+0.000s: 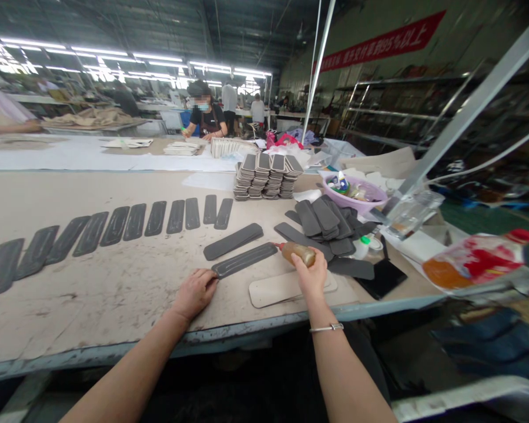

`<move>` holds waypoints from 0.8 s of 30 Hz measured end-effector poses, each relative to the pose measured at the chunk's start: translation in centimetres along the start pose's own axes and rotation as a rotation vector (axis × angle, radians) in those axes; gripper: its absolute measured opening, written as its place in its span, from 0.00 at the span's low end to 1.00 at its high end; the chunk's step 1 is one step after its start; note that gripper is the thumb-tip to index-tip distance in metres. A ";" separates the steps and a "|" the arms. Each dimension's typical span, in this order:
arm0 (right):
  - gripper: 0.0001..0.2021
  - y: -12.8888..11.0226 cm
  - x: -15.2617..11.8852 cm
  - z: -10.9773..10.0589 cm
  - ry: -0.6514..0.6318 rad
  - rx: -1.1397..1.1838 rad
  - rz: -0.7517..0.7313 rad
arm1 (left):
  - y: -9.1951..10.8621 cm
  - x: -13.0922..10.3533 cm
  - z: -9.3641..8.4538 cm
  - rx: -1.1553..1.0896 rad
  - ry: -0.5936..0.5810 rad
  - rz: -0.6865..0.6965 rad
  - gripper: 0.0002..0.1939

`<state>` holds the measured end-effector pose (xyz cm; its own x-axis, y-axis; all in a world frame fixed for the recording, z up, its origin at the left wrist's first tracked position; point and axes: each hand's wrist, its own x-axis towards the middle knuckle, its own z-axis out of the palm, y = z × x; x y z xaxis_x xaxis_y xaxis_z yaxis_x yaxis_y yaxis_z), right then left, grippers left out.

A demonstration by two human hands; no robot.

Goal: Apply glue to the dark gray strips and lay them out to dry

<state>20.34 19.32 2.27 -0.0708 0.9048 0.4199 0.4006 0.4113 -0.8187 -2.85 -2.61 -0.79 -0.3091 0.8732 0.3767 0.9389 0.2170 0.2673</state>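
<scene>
1. Right hand (311, 273) has a squeeze bottle (300, 254) gripped, red tip at the right end of a dark strip (245, 260) on the table (127, 294).
2. Left hand (196, 294) touches the strip's left end, can't tell if it's pinching.
3. Pale pieces (273, 289) lie just below the bottle.

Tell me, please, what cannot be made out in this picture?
In the head view:
Part of the squeeze bottle, hidden by the right hand.
Part of the beige strips, hidden by the same hand.
Lower layers of the dark gray pile, hidden by its top.
Print on the red-capped jug, blurred.
Outer side of the leftmost dark strip, cut off by the left edge.
</scene>
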 end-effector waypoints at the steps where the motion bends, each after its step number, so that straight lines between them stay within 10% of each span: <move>1: 0.24 0.1 0.2 0.0 0.005 -0.008 0.010 | -0.1 0.0 0.1 -0.003 0.002 0.005 0.12; 24: 0.25 -0.2 0.5 -1.7 -0.005 -0.058 0.110 | 0.2 0.6 0.2 0.061 -0.056 0.021 0.13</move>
<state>21.80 19.47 3.32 -0.0280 0.9447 0.3268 0.4581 0.3027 -0.8358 -2.78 -1.95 -0.71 -0.2823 0.9003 0.3312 0.9530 0.2236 0.2046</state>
